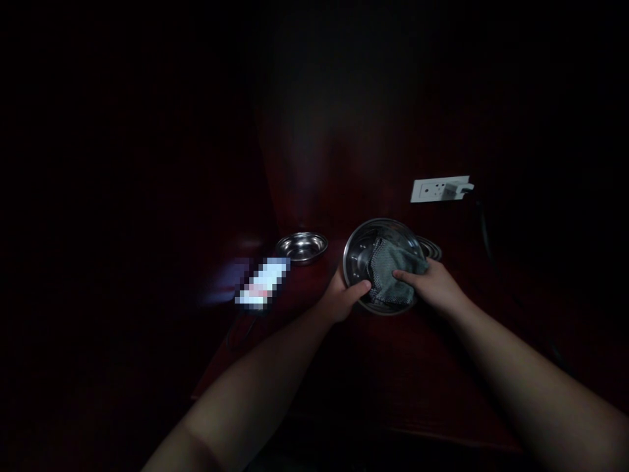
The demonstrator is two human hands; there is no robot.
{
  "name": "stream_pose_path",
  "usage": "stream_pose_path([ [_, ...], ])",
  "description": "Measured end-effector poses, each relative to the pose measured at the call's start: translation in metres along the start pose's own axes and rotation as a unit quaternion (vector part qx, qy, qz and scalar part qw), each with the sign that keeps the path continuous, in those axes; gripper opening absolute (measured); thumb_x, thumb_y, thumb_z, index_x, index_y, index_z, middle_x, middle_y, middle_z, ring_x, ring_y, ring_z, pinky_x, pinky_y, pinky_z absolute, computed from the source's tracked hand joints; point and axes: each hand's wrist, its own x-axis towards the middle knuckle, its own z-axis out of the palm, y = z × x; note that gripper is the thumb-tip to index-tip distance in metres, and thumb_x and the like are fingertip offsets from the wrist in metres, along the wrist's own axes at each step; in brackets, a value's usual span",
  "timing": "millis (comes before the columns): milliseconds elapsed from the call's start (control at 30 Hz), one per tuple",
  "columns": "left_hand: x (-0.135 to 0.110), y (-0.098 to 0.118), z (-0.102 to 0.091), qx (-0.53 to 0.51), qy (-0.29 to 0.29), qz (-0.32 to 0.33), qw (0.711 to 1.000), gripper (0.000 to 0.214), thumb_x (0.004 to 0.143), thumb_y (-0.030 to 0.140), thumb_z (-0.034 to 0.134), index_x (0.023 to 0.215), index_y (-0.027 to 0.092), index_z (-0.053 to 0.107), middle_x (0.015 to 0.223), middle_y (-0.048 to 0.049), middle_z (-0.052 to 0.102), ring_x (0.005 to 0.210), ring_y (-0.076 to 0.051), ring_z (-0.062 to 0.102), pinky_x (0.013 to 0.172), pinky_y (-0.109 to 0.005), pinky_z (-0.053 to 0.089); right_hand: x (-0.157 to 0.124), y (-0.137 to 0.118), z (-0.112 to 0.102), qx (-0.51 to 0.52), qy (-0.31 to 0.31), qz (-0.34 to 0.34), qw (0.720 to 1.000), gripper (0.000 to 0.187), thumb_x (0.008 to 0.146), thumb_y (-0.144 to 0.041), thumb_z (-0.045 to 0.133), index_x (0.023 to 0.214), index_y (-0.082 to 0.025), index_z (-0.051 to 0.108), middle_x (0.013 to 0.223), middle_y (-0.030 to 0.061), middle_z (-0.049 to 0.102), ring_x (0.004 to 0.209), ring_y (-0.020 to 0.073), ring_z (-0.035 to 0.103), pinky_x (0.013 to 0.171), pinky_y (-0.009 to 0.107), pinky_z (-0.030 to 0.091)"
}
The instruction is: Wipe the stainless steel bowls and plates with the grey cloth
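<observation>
A shiny metal bowl (361, 252) is tilted with its inside toward me. My left hand (343, 294) grips the bowl at its left rim, thumb over the edge and fingers hidden behind. A grey-green cloth (390, 272) with a dotted border lies against the bowl's inside. My right hand (437, 285) holds the cloth at the bowl's right side, thumb on top of it; its other fingers are mostly hidden.
On the dark red table (314, 367), another metal bowl (302, 248) stands at the back left. Near it glows a blurred phone-like screen (263, 283). More metal dishes (431, 249) show partly behind the held bowl. The back wall carries a socket plate (432, 189) with a plugged-in charger (458, 189) and dangling cable.
</observation>
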Motion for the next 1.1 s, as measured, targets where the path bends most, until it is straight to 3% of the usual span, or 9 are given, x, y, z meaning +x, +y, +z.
stream_pose_path([
  [1100,0.0011,-0.0003,-0.0002,-0.001,0.007,0.006,1.000,0.066,0.066,0.032,0.066,0.125,0.018,0.039,0.126,-0.0121,0.050,0.114,-0.028,0.047,0.094,-0.045,0.038,-0.0014,-0.0028,-0.0003,-0.009,0.000,0.012,1.000,0.041,0.058,-0.031,0.071,0.096,-0.017,0.062,0.094,0.0077,0.069,0.084,0.0246,0.065,0.078,0.040,0.051],
])
